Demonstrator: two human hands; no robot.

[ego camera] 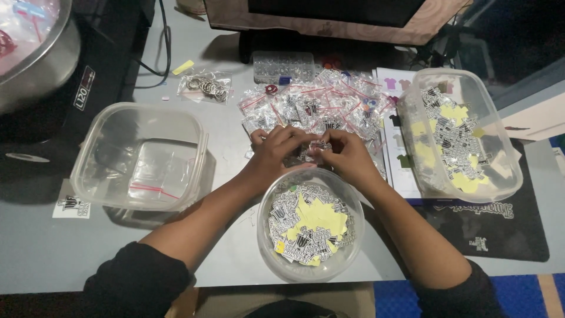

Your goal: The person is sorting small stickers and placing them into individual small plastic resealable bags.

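Item: small clear plastic zip bag with a black-and-white sticker (316, 147), pinched between left hand (275, 154) and right hand (347, 156), both closed narrowly on it, just beyond the round clear plastic bowl of black-white-yellow stickers (310, 227). Beyond the bowl: heap of filled clear bags (318, 109), crowding the hands. Left of bowl: square clear tub (141, 156), nearly bare inside. Right of bowl: rectangular clear tub of stickers (456, 132). Grey table (47, 247) open left of bowl.

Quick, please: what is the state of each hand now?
Left hand: closed on a small sticker.
Right hand: closed on the same sticker.
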